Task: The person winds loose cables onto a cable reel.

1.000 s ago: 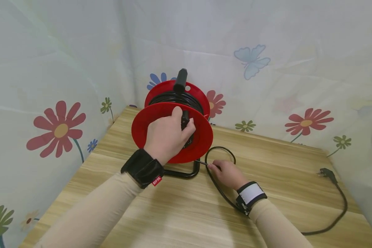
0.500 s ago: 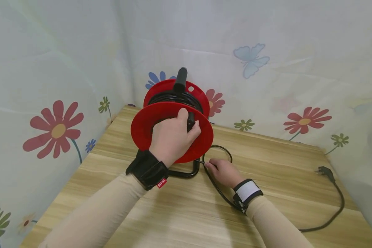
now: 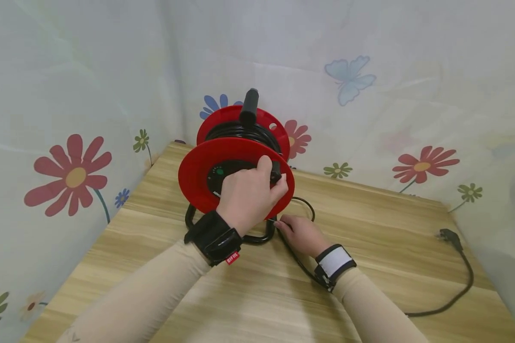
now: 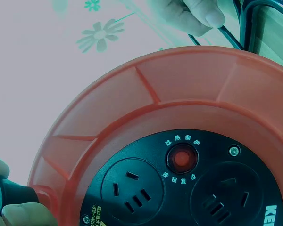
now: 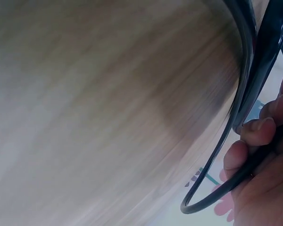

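Observation:
A red cable reel [image 3: 193,171] wound with black cable stands on the wooden table. My left hand [image 3: 250,195] holds the black crank knob [image 3: 275,172] on its front disc, thumb and fingers around it. In the left wrist view the black socket panel [image 4: 177,202] carries a red button [image 4: 181,158]. Low at the reel's right side, my right hand [image 3: 305,234] holds the black cable [image 5: 254,162], its fingers curled around it. From there the cable loops behind the hand and runs under the right forearm.
The reel's black tube stand [image 3: 257,239] rests on the table [image 3: 240,295], and a black carry handle [image 3: 250,107] rises on top. At the table's right side lies the cable's plug [image 3: 449,237]. A flower-printed curtain [image 3: 257,38] borders the table behind and at the sides.
The left hand and crank knob have moved right, turning the disc and uncovering part of the socket panel. The right hand has shifted slightly left, nearer the reel; the cable loop shows smaller.

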Demonstrator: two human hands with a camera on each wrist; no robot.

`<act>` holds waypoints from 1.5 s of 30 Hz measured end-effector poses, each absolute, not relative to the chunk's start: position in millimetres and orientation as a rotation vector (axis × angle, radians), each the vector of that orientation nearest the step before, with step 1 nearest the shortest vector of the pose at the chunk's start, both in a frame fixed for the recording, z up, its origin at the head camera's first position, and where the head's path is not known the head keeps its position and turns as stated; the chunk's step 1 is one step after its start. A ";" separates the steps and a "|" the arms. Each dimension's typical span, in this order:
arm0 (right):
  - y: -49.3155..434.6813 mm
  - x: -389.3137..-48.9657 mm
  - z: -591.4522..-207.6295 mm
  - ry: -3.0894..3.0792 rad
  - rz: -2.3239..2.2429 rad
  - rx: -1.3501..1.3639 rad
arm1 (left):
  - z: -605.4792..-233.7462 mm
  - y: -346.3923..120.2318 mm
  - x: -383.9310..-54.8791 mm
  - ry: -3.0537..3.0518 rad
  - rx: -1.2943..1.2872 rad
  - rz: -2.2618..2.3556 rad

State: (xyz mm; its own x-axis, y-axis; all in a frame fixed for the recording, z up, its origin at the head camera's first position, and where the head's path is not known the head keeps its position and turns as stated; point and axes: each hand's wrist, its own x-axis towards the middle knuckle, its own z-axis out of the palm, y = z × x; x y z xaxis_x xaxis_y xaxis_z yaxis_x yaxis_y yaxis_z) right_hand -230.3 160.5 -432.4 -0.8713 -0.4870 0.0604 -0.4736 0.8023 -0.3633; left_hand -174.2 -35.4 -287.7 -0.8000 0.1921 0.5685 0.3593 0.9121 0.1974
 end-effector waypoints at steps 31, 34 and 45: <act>361.6 -184.6 -380.0 3.104 -0.531 -0.271 | -287.4 -35.5 -171.9 -2.464 -0.414 -0.446; 371.5 -180.9 -382.7 3.132 -0.575 -0.262 | -287.7 -35.8 -172.4 -2.471 -0.407 -0.447; 394.5 -166.5 -392.3 3.199 -0.633 -0.281 | -287.5 -34.4 -172.1 -2.506 -0.398 -0.445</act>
State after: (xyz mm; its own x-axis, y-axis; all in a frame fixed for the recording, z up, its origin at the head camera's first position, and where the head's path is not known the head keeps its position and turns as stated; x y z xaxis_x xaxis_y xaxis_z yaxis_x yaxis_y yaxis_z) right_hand -166.5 394.5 -392.3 -0.9767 -0.1416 0.1615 -0.1925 0.9108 -0.3652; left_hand -172.1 -34.4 -287.5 -0.8005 0.1846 0.5702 0.3698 0.9008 0.2275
